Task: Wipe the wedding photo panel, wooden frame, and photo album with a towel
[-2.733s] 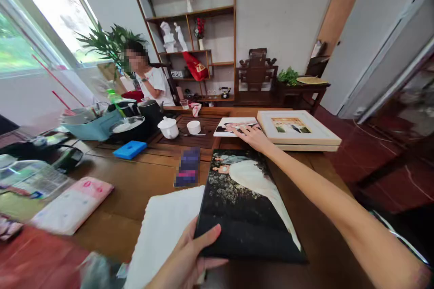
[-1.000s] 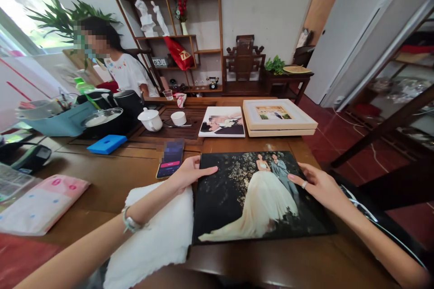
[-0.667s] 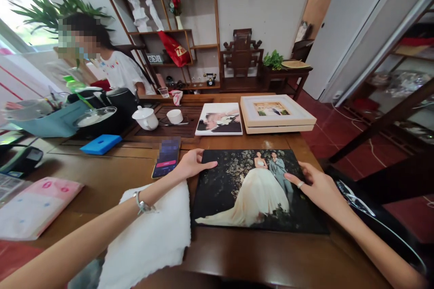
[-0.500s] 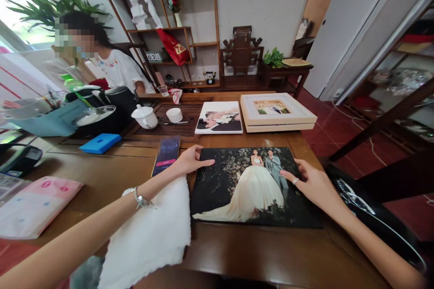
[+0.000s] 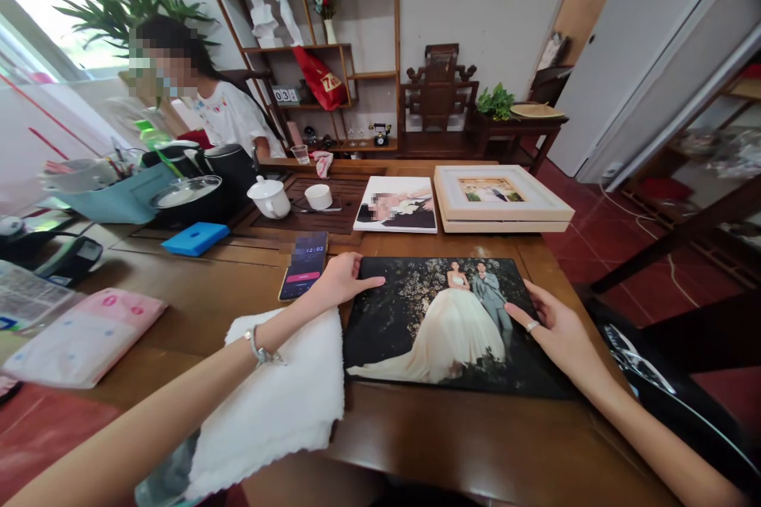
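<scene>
A large dark wedding photo panel (image 5: 428, 325) lies flat on the wooden table (image 5: 238, 309) in front of me. My left hand (image 5: 338, 279) grips its upper left corner, thumb on top. My right hand (image 5: 556, 329) holds its right edge, thumb resting on the picture. Under my left forearm lies a white cloth (image 5: 279, 396). A phone (image 5: 304, 276) with a lit screen sits just left of my left hand.
Farther back lie a smaller photo print (image 5: 397, 214) and a white framed picture box (image 5: 499, 202). A tea tray with a white teapot (image 5: 269, 198) and cup (image 5: 318, 196), a blue box (image 5: 195, 238) and a pink packet (image 5: 83, 337) are to the left. A person (image 5: 208, 107) sits at the far side.
2.7 s ago the panel stood lengthwise with my right hand reaching to the far print. Now it lies crosswise with both hands on its sides; in the last second it barely moved.
</scene>
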The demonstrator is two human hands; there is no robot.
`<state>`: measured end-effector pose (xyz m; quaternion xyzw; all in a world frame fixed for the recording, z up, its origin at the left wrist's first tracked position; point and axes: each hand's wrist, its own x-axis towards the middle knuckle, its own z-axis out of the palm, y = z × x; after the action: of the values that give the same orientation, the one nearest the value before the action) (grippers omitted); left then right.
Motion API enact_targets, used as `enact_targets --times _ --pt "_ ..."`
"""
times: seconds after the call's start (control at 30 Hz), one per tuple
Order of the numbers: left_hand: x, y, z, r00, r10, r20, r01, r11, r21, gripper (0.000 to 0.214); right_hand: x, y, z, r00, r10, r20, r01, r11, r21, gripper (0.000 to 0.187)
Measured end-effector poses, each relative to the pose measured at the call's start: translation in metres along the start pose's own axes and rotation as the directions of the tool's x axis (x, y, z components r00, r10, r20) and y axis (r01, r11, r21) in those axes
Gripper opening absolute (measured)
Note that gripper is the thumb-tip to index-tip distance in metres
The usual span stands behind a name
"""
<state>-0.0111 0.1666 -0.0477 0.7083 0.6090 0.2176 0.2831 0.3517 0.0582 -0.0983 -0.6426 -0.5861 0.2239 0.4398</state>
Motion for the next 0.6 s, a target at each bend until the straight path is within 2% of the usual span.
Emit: enact_targets --times 0.07,0.17,0.3,0.4,0.5,0.53,0.6 --pt "-0.001 -0.003 0.001 0.999 0.041 -0.01 -0.041 0.999 0.019 0.06 0.001 0.005 0.004 0.998 0.067 0.001 -0.067 0.991 0.112 0.067" --pt "-0.002 -0.003 0.004 0.996 0.089 -0.028 -0.087 0.995 0.057 0.062 0.002 0.007 0.007 0.988 0.152 -0.032 -0.146 0.979 0.145 0.076" --pt "-0.018 0.009 0.006 0.988 0.139 -0.071 -0.132 0.986 0.104 0.063 0.002 0.009 0.009 0.987 0.142 -0.079 -0.125 0.974 0.19 0.087" --pt "-0.058 0.023 -0.001 0.974 0.202 -0.1 -0.188 0.973 0.134 0.063 0.003 0.011 0.008 0.989 0.123 -0.077 -0.107 0.977 0.184 0.09" --pt "-0.118 0.024 -0.016 0.955 0.297 0.029 -0.297 0.94 0.166 0.056 0.004 0.012 0.007 0.997 0.059 -0.051 -0.05 0.987 0.153 0.083" --pt "-0.139 0.019 -0.022 0.953 0.289 0.092 -0.303 0.932 0.2 0.063 0.005 0.011 0.007 0.999 0.036 -0.04 -0.03 0.989 0.144 0.081" --pt "-0.176 0.004 -0.03 0.937 0.29 0.195 -0.337 0.896 0.288 0.103 0.007 0.008 0.006 1.0 0.011 -0.019 -0.008 0.991 0.136 0.077"
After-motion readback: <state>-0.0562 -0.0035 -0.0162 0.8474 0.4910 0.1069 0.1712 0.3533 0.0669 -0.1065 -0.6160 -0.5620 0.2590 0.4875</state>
